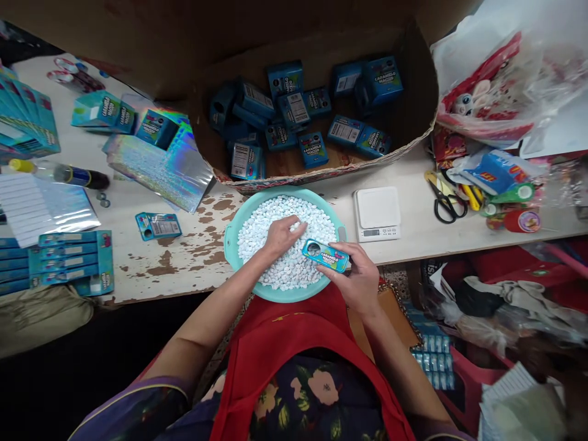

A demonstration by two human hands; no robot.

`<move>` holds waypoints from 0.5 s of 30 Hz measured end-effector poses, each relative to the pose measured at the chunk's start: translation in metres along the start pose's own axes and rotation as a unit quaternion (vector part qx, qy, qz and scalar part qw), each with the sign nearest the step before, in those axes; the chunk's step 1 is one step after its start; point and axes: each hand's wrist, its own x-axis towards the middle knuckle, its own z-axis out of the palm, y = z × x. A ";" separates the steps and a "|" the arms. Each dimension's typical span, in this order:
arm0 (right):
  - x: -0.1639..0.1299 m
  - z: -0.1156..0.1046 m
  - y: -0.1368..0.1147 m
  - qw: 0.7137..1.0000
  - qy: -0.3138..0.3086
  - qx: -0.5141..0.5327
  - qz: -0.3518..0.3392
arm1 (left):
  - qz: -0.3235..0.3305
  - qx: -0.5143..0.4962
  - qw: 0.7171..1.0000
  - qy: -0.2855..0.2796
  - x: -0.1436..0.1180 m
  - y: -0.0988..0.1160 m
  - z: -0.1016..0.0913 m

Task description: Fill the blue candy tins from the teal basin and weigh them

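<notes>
A turquoise plastic basin full of small white candies stands at the table's front edge, before my body. My left hand is down among the candies, its thumb and index finger curled around some of them; the other fingertips are hidden. Over the basin's right side, my right hand grips a small blue candy box by its right end, between thumb and fingers. The box has a round opening at its left end and "Caramelo Macizo" lettering facing up.
Behind the basin, a large cardboard carton holds several blue boxes. A white kitchen scale and scissors lie to the right. On the left are another blue box, holographic sheets, a bottle and stacked boxes.
</notes>
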 end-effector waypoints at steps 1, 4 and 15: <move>0.001 -0.001 -0.002 1.000 0.000 -0.016 0.001 | -0.010 -0.014 1.000 0.007 -0.002 0.003 -0.002; 0.003 -0.002 -0.010 0.998 -0.007 -0.055 -0.006 | -0.062 -0.132 0.989 0.022 -0.013 0.022 -0.009; 0.007 0.022 -0.029 0.994 -0.034 -0.091 -0.058 | 0.029 -0.484 0.872 0.063 -0.048 0.085 -0.017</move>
